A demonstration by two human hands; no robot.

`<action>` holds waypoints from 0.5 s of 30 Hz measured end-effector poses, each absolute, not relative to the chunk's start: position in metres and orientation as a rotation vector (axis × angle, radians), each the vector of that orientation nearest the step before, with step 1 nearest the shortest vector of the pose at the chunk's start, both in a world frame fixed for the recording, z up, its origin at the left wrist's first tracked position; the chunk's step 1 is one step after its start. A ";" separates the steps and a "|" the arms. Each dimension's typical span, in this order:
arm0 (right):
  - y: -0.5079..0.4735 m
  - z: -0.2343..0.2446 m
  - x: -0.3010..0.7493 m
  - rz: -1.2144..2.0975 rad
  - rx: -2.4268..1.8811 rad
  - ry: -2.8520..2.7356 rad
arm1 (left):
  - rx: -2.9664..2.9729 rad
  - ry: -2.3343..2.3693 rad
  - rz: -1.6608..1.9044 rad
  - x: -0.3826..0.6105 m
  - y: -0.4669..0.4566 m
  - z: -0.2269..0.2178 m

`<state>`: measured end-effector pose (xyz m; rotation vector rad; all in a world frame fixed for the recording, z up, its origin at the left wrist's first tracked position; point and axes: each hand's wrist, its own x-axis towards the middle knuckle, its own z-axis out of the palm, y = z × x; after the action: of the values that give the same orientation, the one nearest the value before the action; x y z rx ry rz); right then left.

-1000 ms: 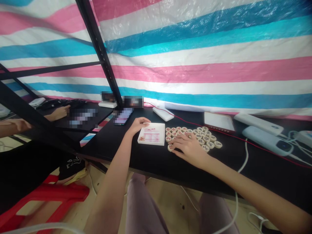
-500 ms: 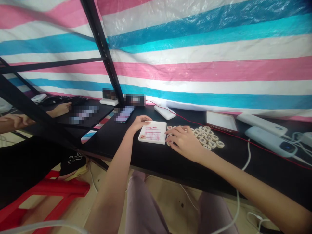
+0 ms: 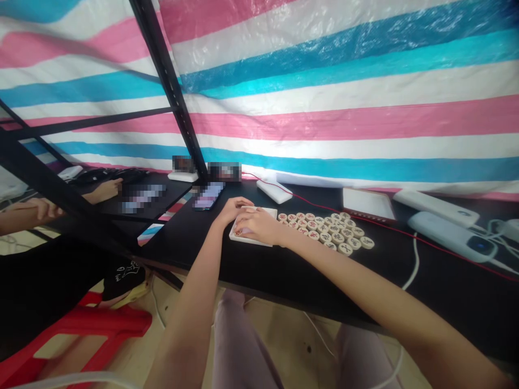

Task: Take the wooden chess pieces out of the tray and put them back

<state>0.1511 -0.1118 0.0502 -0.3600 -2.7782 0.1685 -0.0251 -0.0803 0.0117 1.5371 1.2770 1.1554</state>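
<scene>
A small white board (image 3: 267, 213) with red grid lines lies on the black table (image 3: 284, 265). My left hand (image 3: 234, 207) rests on its far left corner, fingers curled over the edge. My right hand (image 3: 257, 225) hovers low over the board with fingers bent down; what they hold is hidden. One round wooden piece (image 3: 238, 233) with a red mark sits on the board's near left corner, by my right fingertips. Several more round wooden pieces (image 3: 332, 231) lie flat in a cluster just right of the board.
A phone (image 3: 206, 195) and a white power bank (image 3: 274, 189) lie behind the board. A flat white box (image 3: 367, 202), two more power banks (image 3: 446, 232) and cables are at right. Another person's hands (image 3: 106, 189) work at the left table beyond a slanted black frame post (image 3: 170, 92). A red stool (image 3: 81, 324) stands below.
My right hand has left the cluster of pieces and moved left over the white board. My left hand has stayed on the board's corner.
</scene>
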 end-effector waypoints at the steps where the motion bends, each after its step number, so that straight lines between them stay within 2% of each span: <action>1: -0.110 0.048 0.149 0.179 -0.364 -2.770 | 1.538 1.277 1.157 -0.026 -0.079 0.011; 8: -0.108 0.053 0.149 0.160 -0.445 -2.748 | 1.557 1.254 1.174 -0.028 -0.075 0.007; 15: -0.132 0.070 0.207 0.193 -0.736 -2.511 | 1.547 1.281 1.138 -0.025 -0.081 0.014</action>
<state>0.2071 -0.1320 0.0703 -0.7362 -2.5109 0.1925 -0.0253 -0.0805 0.0137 1.5467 1.2813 1.1376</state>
